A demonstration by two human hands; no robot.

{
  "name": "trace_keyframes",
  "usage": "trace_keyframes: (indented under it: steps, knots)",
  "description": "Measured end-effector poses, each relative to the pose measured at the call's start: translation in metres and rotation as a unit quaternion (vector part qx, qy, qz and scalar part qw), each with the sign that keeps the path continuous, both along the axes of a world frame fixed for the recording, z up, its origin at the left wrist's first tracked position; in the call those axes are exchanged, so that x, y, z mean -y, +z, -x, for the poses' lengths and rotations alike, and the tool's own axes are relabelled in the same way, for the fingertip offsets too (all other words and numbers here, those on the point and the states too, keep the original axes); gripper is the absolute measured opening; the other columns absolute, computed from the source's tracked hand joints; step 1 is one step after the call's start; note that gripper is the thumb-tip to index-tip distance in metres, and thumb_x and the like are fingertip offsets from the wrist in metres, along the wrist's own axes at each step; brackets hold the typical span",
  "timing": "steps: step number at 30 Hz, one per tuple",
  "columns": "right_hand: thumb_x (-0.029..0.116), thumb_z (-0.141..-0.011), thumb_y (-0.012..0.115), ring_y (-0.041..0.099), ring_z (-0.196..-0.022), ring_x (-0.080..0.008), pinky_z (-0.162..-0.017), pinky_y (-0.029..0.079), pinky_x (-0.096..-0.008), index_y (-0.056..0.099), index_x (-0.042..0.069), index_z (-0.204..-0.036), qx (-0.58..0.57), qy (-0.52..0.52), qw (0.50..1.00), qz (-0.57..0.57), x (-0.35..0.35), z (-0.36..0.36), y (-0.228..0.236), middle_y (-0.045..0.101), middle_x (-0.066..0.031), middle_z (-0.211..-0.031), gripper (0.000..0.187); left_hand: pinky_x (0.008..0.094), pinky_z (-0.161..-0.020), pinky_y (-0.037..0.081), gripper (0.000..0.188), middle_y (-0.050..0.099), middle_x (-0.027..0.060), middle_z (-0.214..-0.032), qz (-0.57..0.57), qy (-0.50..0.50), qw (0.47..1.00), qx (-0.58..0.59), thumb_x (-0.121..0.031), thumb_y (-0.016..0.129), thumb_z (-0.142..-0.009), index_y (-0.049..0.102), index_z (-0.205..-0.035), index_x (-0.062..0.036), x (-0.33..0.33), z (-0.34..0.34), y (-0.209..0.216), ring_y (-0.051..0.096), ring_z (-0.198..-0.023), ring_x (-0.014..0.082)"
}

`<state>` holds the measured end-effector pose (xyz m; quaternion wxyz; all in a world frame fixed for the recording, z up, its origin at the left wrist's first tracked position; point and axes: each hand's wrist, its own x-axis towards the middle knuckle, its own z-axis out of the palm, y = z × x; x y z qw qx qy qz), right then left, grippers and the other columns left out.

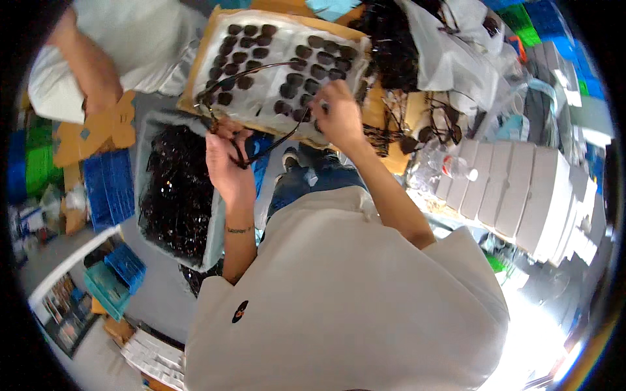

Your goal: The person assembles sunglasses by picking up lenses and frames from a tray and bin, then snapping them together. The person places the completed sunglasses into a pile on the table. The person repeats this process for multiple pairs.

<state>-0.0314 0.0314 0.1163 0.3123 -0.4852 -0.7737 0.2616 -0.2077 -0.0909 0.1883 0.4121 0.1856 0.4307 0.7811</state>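
My left hand (228, 173) is closed around the front of a dark, glossy eyeglass frame (242, 158). Both of the frame's long temples stretch toward the right, one arching over a shallow box (264, 99) lined with white. Dark lenses (251, 30) lie in rows in that box, in two groups. Over its near right part is my right hand (339, 120), fingers pinched together beside the tip of the lower temple. Some blur covers these fingertips, and I cannot make out what is between them.
Left of me stands a pale bin (145, 228) heaped with dark glossy frames (176, 182). Another person's hand (103, 98) is at the upper left. On the right are more frames (391, 52), a plastic bag (450, 65), a clear bottle (455, 167) and a row of white boxes (508, 189).
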Motion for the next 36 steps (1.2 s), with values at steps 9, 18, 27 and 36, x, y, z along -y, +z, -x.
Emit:
trace_keyframes:
  steps: [9,18,27,36]
  knots:
    - [-0.005,-0.076,0.058,0.06,-0.09,-0.0381,-0.079,0.049,-0.045,0.061,0.001,-0.093,0.151,-0.198,0.968,-0.03,0.035,-0.214,0.004,0.063,-0.0178,-0.096,0.019,0.0386,-0.086,0.053,0.024,0.069,0.0093,-0.107,-0.047,-0.287,0.616,-0.732,-0.002,0.061,-0.084,0.067,-0.108,-0.0013,-0.096,-0.179,-0.086,0.067,-0.094,0.0266]
    - [0.021,-0.09,0.06,0.063,-0.101,-0.0273,-0.085,0.043,-0.0515,0.074,0.01,-0.099,0.682,0.141,0.718,0.02,0.034,-0.23,-0.104,0.069,-0.009,-0.108,0.02,0.0552,-0.108,0.034,0.037,0.065,0.0187,-0.114,-0.044,-0.328,0.443,-0.833,-0.029,0.052,-0.097,0.064,-0.119,-0.0001,-0.109,-0.205,-0.155,0.056,-0.116,0.0339]
    - [0.015,-0.087,0.06,0.069,-0.086,-0.0239,-0.07,0.051,-0.0395,0.07,0.012,-0.098,0.65,0.114,0.749,-0.054,-0.036,-0.231,0.025,0.069,-0.0072,-0.088,0.015,0.0533,-0.106,0.036,0.057,0.058,0.0221,-0.123,-0.043,-0.325,0.483,-0.812,-0.047,0.047,-0.099,0.054,-0.13,0.0011,-0.103,-0.2,-0.173,0.053,-0.116,0.0371]
    - [0.029,-0.106,0.042,0.04,-0.057,-0.0085,-0.052,0.036,-0.0239,0.061,0.004,-0.099,-0.262,-0.064,0.949,0.162,-0.02,-0.205,0.171,0.043,0.0058,-0.066,0.032,0.0409,-0.109,0.04,0.034,0.057,0.0187,-0.132,0.074,-0.504,0.781,-0.362,-0.017,0.053,-0.101,0.054,-0.131,-0.002,-0.098,-0.16,-0.101,0.053,-0.126,0.0291]
